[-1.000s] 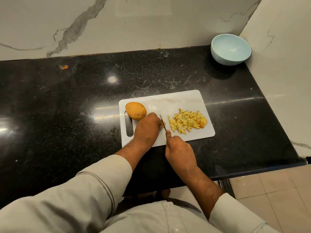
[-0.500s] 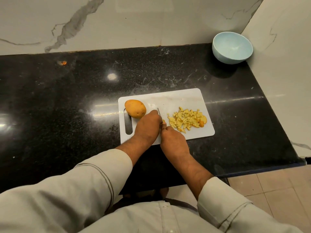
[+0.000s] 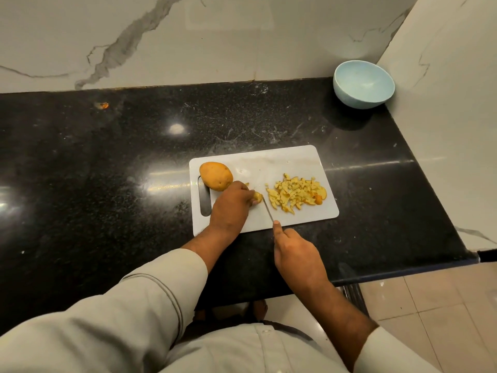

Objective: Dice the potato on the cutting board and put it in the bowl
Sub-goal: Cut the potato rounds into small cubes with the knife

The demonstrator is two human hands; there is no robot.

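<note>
Warm, rather dim indoor light falls from above me. It throws a round white glare spot and pale streaks on the glossy black speckled stone counter (image 3: 107,162), with another bright patch at its left edge. The pale blue round bowl (image 3: 363,83) casts a soft shadow toward me. The wide lens bows the counter's edges, and my grey sleeves look soft and slightly blurred.
</note>
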